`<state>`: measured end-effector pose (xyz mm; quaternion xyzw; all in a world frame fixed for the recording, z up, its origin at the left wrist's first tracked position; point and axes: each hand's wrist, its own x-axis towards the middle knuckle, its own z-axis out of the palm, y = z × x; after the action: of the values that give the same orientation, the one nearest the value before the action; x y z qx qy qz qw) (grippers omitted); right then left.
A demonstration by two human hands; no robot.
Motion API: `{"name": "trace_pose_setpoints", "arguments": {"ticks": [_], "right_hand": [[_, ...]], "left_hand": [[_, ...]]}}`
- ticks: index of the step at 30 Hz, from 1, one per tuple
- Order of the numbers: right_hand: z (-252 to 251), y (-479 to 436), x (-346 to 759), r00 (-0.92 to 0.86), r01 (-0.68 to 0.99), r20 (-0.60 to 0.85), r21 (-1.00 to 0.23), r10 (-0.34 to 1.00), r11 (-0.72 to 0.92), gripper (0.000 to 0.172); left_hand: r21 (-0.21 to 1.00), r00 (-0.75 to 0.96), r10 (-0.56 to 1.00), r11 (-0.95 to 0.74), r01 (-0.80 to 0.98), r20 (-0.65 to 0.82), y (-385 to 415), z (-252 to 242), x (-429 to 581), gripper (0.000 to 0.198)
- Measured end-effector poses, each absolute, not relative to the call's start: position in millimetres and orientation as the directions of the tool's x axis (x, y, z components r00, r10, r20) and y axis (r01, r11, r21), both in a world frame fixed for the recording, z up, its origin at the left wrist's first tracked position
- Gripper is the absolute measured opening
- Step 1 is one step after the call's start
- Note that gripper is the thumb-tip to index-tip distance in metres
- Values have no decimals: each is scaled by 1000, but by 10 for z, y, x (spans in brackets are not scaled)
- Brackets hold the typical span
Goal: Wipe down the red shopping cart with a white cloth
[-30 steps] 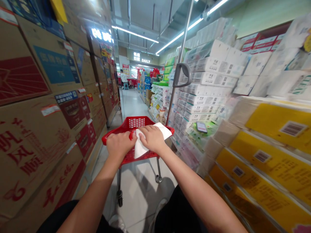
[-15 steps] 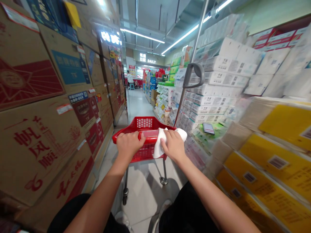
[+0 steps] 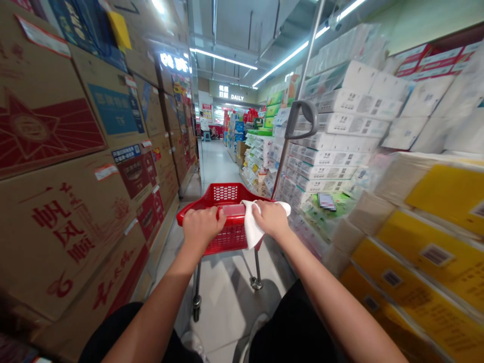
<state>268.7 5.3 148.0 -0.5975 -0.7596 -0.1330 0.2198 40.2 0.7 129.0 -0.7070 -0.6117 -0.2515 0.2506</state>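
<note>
A red plastic shopping cart (image 3: 227,244) on metal legs with casters stands right in front of me. My left hand (image 3: 202,224) is wrapped around the left part of its red handle (image 3: 232,213). On the right part of the handle lies a white cloth (image 3: 251,229), draped over the bar with one corner hanging down. My right hand (image 3: 271,218) is closed on this cloth and presses it around the bar; its fingertips are partly hidden. The cart's basket shows nothing inside that I can make out.
Stacked cardboard boxes (image 3: 71,212) line the left side. On the right are piles of white tissue packs (image 3: 336,121) and yellow packs (image 3: 434,227). A pole with a grey handle (image 3: 302,119) rises beside the cart. Beyond runs a tiled aisle (image 3: 217,161) with a blue stool (image 3: 206,135).
My right hand has turned and curled more around the handle, shifting the cloth. My left hand stays on the bar. The view has shifted slightly.
</note>
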Motion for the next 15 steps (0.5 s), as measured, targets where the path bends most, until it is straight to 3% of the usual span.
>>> {"name": "trace_pose_setpoints", "arguments": {"ticks": [3,7,11,15], "right_hand": [[1244,-100,2753,-245,950,607,-7,756,313,46],[987,-276,2593,-261,931,710,7,654,364,60],[1188,-186,2400,-343,896,657,13,671,444,55],[1592,63,2374,-329,911,475,-68,816,407,49]], "left_hand": [[-32,107,727,-116,993,679,21,1274,378,55],[-22,112,717,-134,991,688,10,1258,437,53],[-12,140,724,-179,984,676,-25,1270,534,53],[-24,145,729,-174,984,668,-48,1300,547,54]]}}
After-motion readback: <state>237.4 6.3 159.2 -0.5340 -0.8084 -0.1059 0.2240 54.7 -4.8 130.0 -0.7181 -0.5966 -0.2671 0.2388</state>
